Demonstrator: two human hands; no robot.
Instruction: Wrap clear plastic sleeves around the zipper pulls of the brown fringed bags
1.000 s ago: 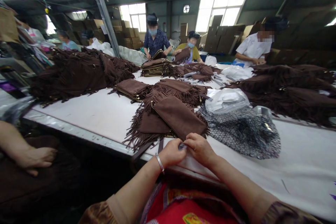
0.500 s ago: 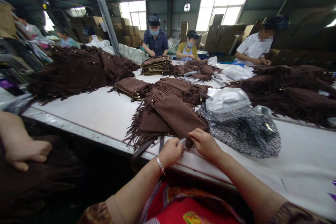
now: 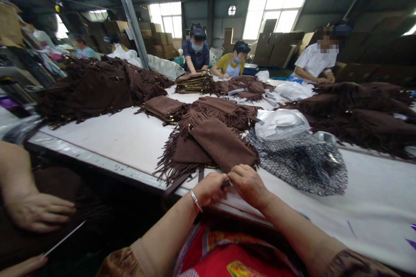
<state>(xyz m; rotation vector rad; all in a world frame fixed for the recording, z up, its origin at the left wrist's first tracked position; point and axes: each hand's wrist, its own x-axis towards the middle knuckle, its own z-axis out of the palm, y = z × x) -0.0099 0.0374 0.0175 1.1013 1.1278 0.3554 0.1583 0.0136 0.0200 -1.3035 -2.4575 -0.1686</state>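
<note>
A brown pouch (image 3: 222, 143) lies on fringed pieces (image 3: 191, 152), long axis slanting far-left to near-right. My left hand (image 3: 211, 188) and right hand (image 3: 249, 186) curl together at its near end; their grip I can't tell.

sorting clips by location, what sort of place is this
Probably a bag factory or workshop: fringed brown pouches lie in heaps on a white table, several people work around it, and cardboard boxes are stacked at the back.
</note>
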